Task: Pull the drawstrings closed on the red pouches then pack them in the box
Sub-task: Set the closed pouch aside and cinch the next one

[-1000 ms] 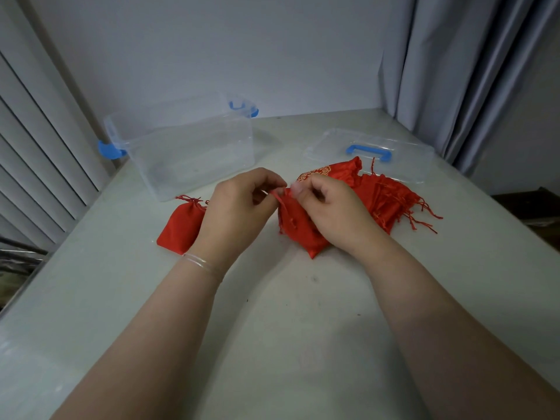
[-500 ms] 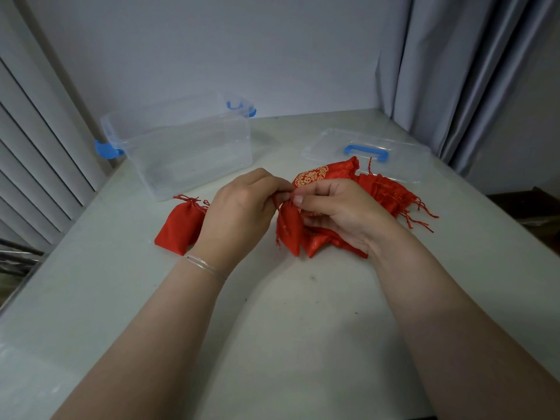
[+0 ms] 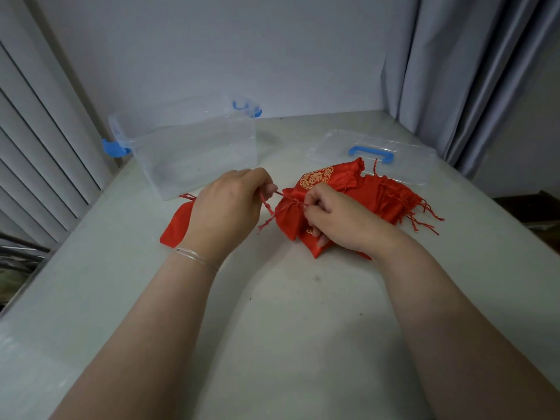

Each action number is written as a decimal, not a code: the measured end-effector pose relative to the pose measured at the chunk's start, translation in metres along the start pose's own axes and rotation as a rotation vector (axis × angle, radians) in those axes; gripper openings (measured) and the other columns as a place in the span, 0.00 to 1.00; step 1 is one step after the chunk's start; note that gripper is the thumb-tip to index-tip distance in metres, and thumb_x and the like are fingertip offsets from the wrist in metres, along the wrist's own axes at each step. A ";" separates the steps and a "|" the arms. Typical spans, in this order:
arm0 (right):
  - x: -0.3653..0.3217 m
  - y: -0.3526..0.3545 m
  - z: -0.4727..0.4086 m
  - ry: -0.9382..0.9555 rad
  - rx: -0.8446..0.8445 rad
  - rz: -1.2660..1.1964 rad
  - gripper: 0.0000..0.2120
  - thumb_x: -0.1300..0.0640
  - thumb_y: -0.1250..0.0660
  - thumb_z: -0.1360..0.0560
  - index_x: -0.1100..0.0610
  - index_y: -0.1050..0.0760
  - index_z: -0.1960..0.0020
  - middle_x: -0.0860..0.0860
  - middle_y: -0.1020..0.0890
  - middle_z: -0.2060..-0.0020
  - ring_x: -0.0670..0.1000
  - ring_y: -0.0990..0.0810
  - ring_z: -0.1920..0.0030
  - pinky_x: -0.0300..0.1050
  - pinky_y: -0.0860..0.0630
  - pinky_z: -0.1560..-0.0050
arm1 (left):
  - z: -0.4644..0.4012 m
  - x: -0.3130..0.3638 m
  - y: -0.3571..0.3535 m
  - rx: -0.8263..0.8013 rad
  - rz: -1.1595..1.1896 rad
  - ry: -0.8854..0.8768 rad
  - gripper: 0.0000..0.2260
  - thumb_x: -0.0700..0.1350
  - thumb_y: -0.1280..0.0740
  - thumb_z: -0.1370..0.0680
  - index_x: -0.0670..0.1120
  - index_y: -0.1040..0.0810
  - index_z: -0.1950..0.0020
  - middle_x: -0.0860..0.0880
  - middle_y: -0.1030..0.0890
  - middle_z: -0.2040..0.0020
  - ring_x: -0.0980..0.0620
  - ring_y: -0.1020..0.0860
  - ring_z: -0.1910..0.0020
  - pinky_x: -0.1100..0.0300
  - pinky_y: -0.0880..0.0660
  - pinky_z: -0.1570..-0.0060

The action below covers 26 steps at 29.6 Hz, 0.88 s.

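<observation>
My left hand (image 3: 225,207) knuckles up, thumb and forefinger pinched on red drawstring cord (image 3: 268,207). My right hand (image 3: 336,216) just beside it, fingertips pinched on same cord. Both bare forearms converge over tabletop middle.

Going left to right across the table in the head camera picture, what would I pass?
Clear plastic box → closed red pouch lying alone → left hand pulling a drawstring → pouch being cinched → right hand → pile of red pouches → clear lid with blue handle.
</observation>
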State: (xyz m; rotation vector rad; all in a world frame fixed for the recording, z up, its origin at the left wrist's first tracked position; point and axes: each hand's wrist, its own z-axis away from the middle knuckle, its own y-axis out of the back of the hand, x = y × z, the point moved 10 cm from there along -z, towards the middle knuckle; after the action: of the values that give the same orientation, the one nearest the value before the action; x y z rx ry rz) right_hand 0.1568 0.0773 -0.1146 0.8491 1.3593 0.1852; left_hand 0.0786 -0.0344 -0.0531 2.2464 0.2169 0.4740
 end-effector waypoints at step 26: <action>0.001 -0.006 -0.002 -0.090 0.188 -0.865 0.04 0.66 0.35 0.25 0.59 0.26 0.56 0.57 0.21 0.62 0.47 0.22 0.71 0.41 0.24 0.72 | 0.008 -0.002 -0.031 -0.151 1.140 0.484 0.06 0.44 0.31 0.29 0.42 0.21 0.60 0.51 0.18 0.67 0.57 0.22 0.67 0.67 0.27 0.64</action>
State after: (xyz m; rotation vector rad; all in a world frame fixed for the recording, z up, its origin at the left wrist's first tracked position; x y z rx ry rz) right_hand 0.1529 0.0746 -0.1194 0.3518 1.5561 -0.6504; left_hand 0.0797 -0.0201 -0.0821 1.8770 -0.8797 1.5526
